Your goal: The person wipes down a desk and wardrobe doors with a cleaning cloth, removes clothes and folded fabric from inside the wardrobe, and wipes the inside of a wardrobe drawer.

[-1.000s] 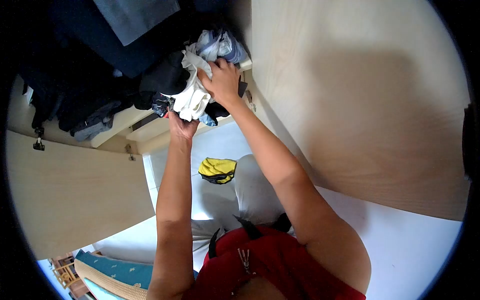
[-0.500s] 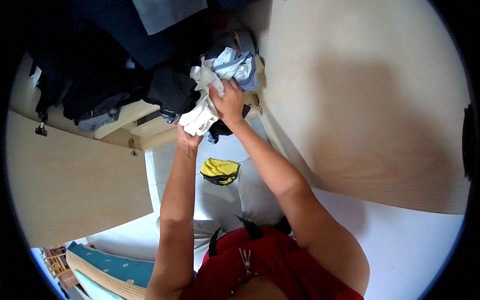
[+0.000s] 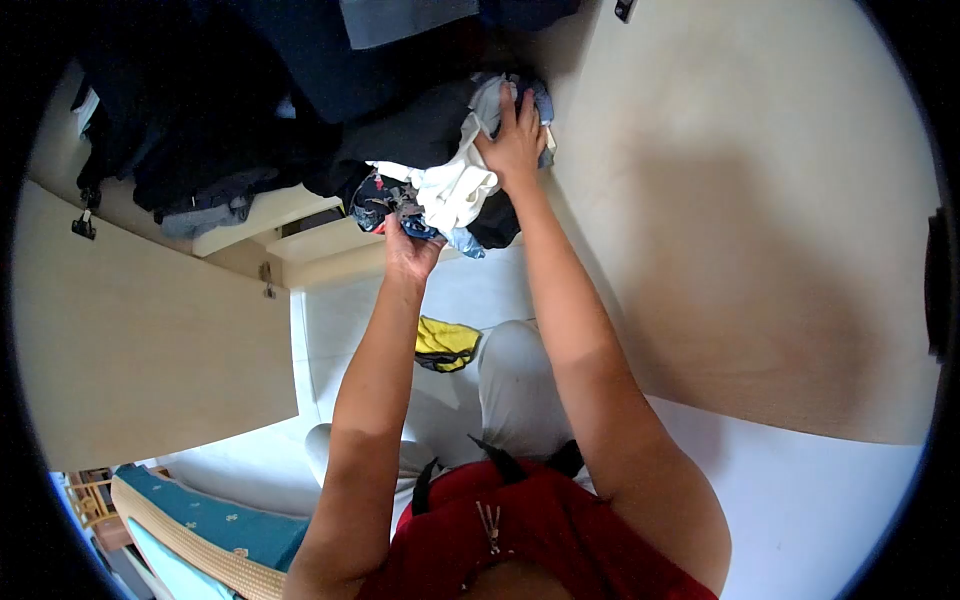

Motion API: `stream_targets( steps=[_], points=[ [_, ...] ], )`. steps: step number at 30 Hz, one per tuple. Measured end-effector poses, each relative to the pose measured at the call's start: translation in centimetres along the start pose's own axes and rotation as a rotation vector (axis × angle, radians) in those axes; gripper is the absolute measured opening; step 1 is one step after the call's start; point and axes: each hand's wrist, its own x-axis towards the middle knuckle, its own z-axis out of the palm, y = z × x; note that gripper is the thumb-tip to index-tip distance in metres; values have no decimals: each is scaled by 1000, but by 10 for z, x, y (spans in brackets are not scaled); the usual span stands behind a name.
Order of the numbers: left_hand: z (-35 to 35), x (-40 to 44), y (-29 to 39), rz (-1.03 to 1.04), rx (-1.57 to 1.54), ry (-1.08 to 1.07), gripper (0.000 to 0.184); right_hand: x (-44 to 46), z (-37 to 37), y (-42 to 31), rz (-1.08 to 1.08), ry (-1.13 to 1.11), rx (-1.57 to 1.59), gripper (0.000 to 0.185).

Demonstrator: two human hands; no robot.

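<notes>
White, rumpled cloth meets the spread right grip; whether the left grip pinches is unclear.

The cloth is white; floor garment — yellow-black.

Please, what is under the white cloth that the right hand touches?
Dark patterned cloth, light-blue cloth and black cloth show around the lower part of the white cloth. What lies directly beneath its folds is covered, so I cannot tell.
</notes>
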Motion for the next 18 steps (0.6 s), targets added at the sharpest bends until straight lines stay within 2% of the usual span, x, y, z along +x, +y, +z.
stream_targets(
  steps=[3, 7, 8, 9, 11, 13, 15, 17, 18],
  points=[
    [-7, 5, 2, 3, 14, -75, 54, 12, -4, -1, 43, -100, 156, 78],
    [-12, 15, 1, -50, -137, -194, 54, 16, 5, -8, -68, -276, 189, 63],
    [-16, 18, 1, -42, -137, -240, 53, 9, 7, -9, -78, -258, 206, 57],
    [-18, 17, 2, -84, -170, -375, 53, 1, 5, -8, -189, -186, 294, 53],
    [-34, 26, 7, -133, -226, -511, 53, -12, -17, -25, -227, -218, 304, 46],
    [-49, 26, 12, -147, -200, -533, 54, -25, -25, -31, -220, -255, 376, 50],
    [-62, 22, 19, -120, -148, -413, 55, -37, -22, -35, -249, -252, 417, 52],
    [-59, 5, 23, -131, -172, -598, 58, -47, -21, -38, -205, -314, 469, 56],
    [-66, 3, 27, -124, -146, -524, 59, -54, -22, -42, -188, -323, 501, 57]
  ],
)
